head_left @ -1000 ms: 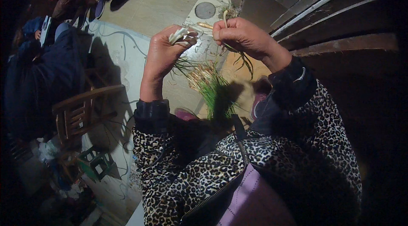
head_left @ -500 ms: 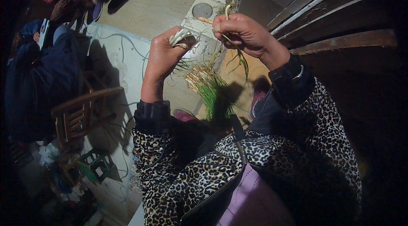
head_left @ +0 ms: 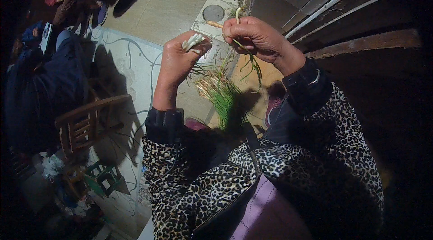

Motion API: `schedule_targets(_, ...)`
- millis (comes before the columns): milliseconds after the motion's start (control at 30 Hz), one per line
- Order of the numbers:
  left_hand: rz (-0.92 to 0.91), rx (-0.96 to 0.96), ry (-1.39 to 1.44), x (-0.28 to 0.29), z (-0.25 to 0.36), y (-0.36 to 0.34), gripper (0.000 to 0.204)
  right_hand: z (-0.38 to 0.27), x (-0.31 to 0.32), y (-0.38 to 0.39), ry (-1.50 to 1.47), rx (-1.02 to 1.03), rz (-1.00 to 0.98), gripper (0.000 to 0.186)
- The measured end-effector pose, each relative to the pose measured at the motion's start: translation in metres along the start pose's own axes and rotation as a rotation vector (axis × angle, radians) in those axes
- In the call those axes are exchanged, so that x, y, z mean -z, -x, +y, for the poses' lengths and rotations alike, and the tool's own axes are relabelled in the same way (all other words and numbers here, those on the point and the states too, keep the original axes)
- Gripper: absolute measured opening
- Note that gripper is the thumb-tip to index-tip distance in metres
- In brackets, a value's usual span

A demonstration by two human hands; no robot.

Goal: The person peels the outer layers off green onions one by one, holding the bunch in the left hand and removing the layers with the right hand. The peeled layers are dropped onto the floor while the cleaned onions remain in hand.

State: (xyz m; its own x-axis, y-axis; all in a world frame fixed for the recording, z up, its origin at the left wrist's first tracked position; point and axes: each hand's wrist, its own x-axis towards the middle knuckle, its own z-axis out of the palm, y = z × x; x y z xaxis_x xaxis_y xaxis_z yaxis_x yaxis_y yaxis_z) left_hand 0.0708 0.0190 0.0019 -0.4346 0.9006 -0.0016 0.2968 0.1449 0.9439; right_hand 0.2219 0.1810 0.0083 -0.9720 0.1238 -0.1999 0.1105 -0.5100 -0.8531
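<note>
My left hand point(head_left: 176, 61) is closed round a bunch of spring onions point(head_left: 193, 42), their trimmed white ends poking out above the thumb. Close beside it, my right hand point(head_left: 259, 37) pinches a single spring onion point(head_left: 238, 13); its white base and stringy roots stand above the fingers, and thin green leaves dangle below. A tan, tapered piece point(head_left: 214, 24) juts leftward from the same fingertips; I cannot tell what it is. Below both hands, a heap of unpeeled spring onions point(head_left: 221, 91) lies on the floor, roots away from me and green tops nearer.
Wooden boards point(head_left: 365, 43) rise at the right. To the left stand a wooden chair point(head_left: 90, 122) and a small green stool point(head_left: 104, 177), with a cable point(head_left: 137, 46) on the floor. Other people sit at the far left. My shoe point(head_left: 274, 108) is beside the heap.
My left hand has shifted slightly right, and my right hand slightly left and toward me. Both keep their hold on the spring onions.
</note>
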Motion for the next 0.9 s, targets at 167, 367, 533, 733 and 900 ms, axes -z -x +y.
schedule_targets(167,0.029,-0.008,0.043,0.0028,-0.0009,-0.0002,0.010,-0.0007,0.0036,-0.0020,0.008,0.033,-0.012,0.015)
schedule_targets(367,0.037,0.074,0.038,0.0060,0.0047,-0.0020,0.014,-0.0003,0.0030,-0.0018,-0.033,0.030,0.023,0.016)
schedule_targets(533,0.124,0.277,0.258,0.0079,0.0071,-0.0023,0.016,-0.0005,0.0009,-0.0024,-0.004,0.039,0.040,0.015)
schedule_targets(733,0.242,0.351,0.532,0.0085,-0.0002,-0.0088,0.022,-0.0027,0.0005,-0.0018,-0.031,0.069,0.063,0.014)
schedule_targets(900,0.220,0.332,0.382,0.0080,-0.0010,-0.0099,0.034,-0.0021,-0.0045,-0.0027,0.155,0.050,0.195,0.015)
